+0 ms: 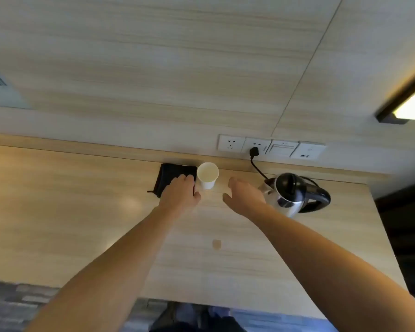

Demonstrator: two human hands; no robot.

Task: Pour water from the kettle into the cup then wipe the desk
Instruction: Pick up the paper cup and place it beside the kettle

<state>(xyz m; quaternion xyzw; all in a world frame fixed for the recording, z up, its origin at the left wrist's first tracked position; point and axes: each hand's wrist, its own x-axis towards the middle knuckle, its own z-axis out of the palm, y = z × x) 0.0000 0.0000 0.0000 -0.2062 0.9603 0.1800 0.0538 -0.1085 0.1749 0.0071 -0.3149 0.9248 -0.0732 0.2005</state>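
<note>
Reaching my open, empty right hand [243, 196] toward the kettle [295, 194]; left hand [180, 191] rests flat on the cloth [171, 174]. I should grip the handle firmly.

There is just one view, from a camera on the person's head. It looks forward and down at a wooden desk [82, 212] from up high. The wall [177, 68] fills the top half. Both arms reach away from the camera toward the far edge.
</note>
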